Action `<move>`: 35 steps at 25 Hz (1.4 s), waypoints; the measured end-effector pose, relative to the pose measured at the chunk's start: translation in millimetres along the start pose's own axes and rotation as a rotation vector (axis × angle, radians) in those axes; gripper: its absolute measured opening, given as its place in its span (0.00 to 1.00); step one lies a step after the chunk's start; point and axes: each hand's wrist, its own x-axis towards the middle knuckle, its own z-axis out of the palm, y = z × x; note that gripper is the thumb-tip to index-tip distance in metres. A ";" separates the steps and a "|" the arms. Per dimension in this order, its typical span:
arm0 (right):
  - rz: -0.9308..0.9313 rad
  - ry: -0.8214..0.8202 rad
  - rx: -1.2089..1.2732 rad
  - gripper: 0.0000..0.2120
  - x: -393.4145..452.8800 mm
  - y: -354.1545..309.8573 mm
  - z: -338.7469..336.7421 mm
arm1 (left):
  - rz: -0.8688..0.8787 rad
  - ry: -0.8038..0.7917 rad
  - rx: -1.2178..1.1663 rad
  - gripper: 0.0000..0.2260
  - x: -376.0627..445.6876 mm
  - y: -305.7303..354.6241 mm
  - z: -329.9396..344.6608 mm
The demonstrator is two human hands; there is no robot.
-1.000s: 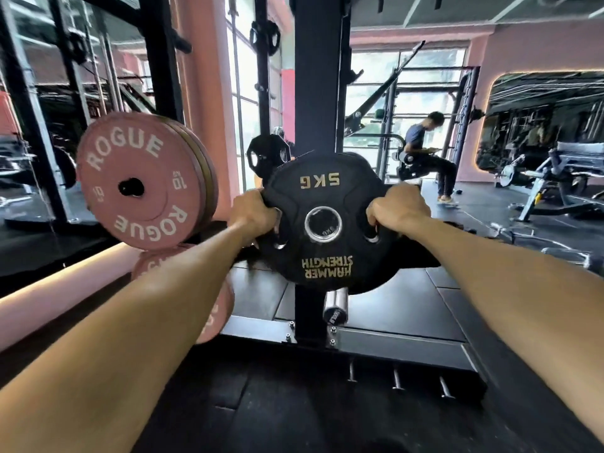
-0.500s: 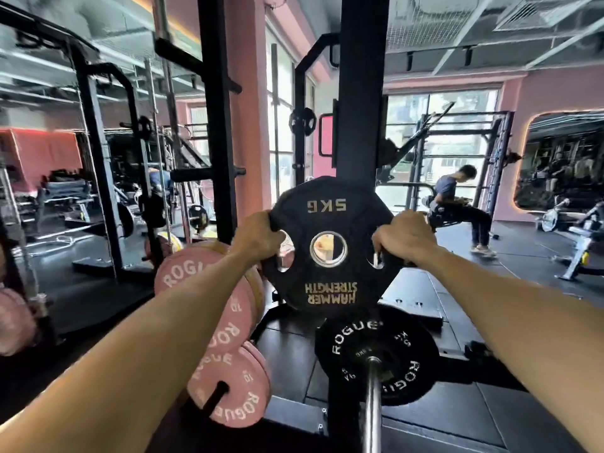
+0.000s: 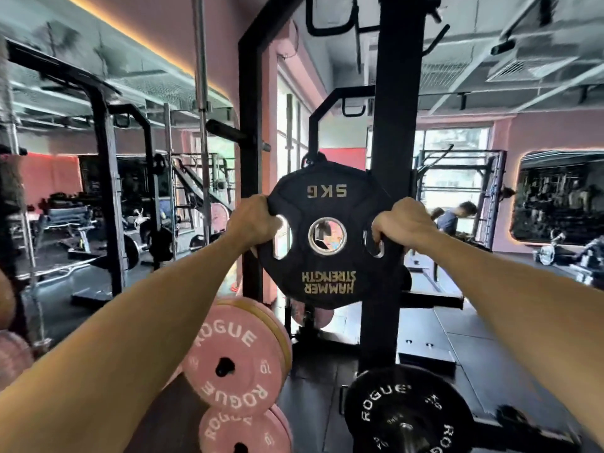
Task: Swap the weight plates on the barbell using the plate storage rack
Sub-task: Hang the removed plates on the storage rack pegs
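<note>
The black twelve-sided rubber 5 kg weight plate [image 3: 328, 235], lettered "Hammer Strength" in gold and carried upside down, hangs in mid-air at chest height in front of the black steel upright of the plate storage rack [image 3: 390, 204]. It rests on nothing. The left hand [image 3: 253, 222] grips its left edge with fingers hooked through the left grip slot, and the right hand [image 3: 400, 225] grips the right edge the same way, both fists closed firmly around the rim.

By my reading, the step in hand is the carry: a light plate is travelling between rack and bar. Below, at the bottom edge of the view, a black round Rogue bumper plate [image 3: 407, 416] sits on a steel bar end, and pink round Rogue bumper plates [image 3: 233, 364] sit on the rack's lower pegs at the left. The next move calls for lining up the plate's steel-ringed centre hole with a peg or sleeve end, held square so that it slides on without binding; which target is meant I cannot tell.

Against half a second ago, the plate stands higher and farther from the black Rogue plate, and the view has tipped upward, showing more ceiling. The two-handed grip is unchanged.
</note>
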 end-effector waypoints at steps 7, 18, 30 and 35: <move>-0.038 -0.048 0.022 0.09 51.0 -78.2 100.3 | -0.043 -0.026 0.011 0.08 71.6 -120.7 -7.2; -0.050 -0.082 0.023 0.09 77.3 -221.9 210.1 | -0.018 -0.085 -0.003 0.09 148.9 -282.0 -67.4; 0.019 0.103 0.024 0.09 144.5 -328.2 261.3 | 0.135 -0.072 -0.117 0.20 271.2 -365.1 -106.3; -0.031 0.172 0.046 0.07 207.2 -353.7 245.5 | 0.158 0.033 -0.091 0.10 350.5 -356.1 -106.0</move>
